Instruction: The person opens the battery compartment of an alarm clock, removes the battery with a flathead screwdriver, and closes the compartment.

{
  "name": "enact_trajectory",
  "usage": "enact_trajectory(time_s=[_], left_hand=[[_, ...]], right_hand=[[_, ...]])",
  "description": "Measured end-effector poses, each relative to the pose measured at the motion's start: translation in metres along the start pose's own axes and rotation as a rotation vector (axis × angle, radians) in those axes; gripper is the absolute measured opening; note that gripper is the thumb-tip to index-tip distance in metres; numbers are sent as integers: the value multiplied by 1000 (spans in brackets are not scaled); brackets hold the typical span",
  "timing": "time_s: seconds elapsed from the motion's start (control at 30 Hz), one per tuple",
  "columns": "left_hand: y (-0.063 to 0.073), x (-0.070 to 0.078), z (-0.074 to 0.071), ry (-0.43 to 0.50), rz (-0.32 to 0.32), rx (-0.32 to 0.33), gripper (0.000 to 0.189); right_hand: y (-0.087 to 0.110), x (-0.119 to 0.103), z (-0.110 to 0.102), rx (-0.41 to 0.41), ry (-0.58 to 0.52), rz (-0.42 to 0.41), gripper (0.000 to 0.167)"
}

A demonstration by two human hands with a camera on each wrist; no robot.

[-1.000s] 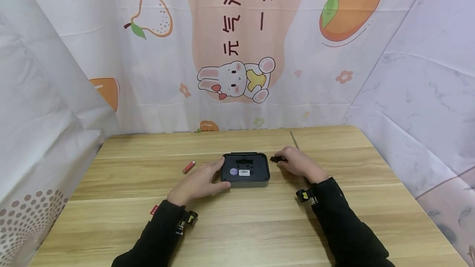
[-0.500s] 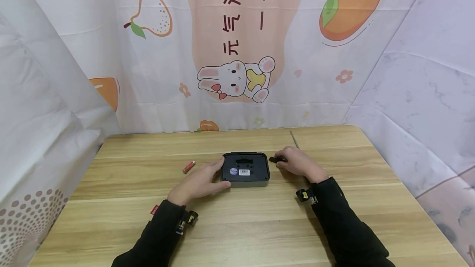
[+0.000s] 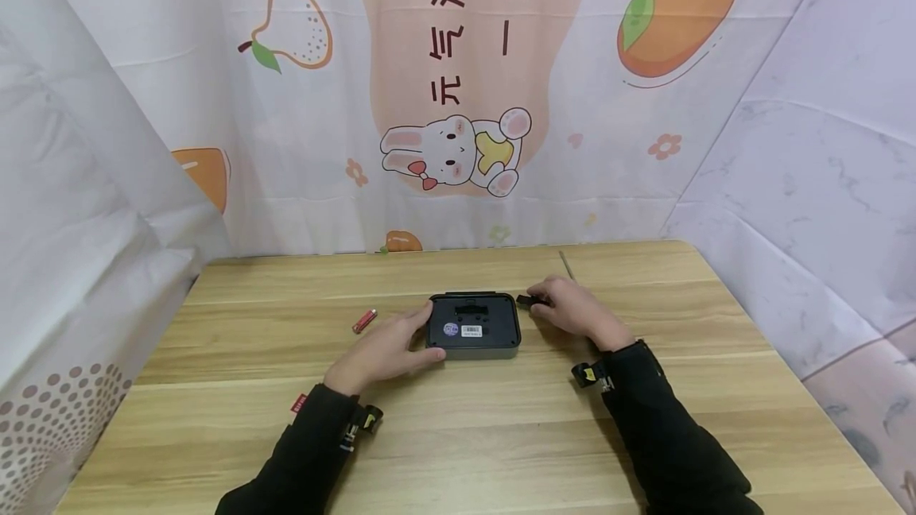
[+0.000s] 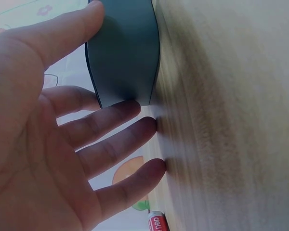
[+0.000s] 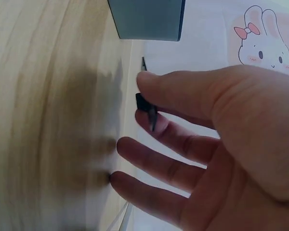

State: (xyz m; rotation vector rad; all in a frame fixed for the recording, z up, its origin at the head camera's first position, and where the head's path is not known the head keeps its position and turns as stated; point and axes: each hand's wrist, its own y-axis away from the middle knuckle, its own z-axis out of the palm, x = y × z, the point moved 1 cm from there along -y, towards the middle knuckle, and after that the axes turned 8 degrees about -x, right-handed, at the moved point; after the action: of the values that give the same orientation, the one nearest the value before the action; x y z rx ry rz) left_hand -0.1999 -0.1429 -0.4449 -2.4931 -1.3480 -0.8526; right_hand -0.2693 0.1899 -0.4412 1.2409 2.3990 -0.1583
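A rectangular device (image 3: 497,340) lies on the table with its black back up and its grey-green side toward me. A dark slot shows in that back, above a barcode label and a round purple sticker. My left hand (image 3: 386,346) holds the device's left end, with the thumb (image 4: 72,31) on the near side and fingers around the end. Just off the device's right side, my right hand (image 3: 570,308) pinches a small black plastic cover (image 5: 145,107) between thumb and index finger. The other fingers of that hand are loosely extended, close to the table.
A red AA-type battery (image 3: 364,322) lies left of the device, beyond the left hand. Behind the right hand a thin rod (image 3: 566,265) lies on the wooden table (image 3: 458,435), partly hidden. A printed curtain (image 3: 300,141) hangs along the table's back edge.
My right hand has shifted slightly to the left and away from me, bringing the small black plastic cover closer to the device. The left hand and device stay in place.
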Motion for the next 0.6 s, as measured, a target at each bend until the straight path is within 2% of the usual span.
enact_trajectory(time_s=[0.2, 0.33, 0.47, 0.6], left_hand=[[0, 2, 0, 12, -7, -2, 88], [0, 2, 0, 10, -21, -8, 88], [-1, 3, 0, 5, -16, 2, 87], [0, 4, -1, 2, -5, 9, 86]], right_hand=[[0, -3, -4, 51, -20, -1, 33], [1, -8, -7, 75, -81, -64, 34], [0, -16, -9, 64, -148, -131, 36], [1, -22, -12, 50, -164, -157, 38]])
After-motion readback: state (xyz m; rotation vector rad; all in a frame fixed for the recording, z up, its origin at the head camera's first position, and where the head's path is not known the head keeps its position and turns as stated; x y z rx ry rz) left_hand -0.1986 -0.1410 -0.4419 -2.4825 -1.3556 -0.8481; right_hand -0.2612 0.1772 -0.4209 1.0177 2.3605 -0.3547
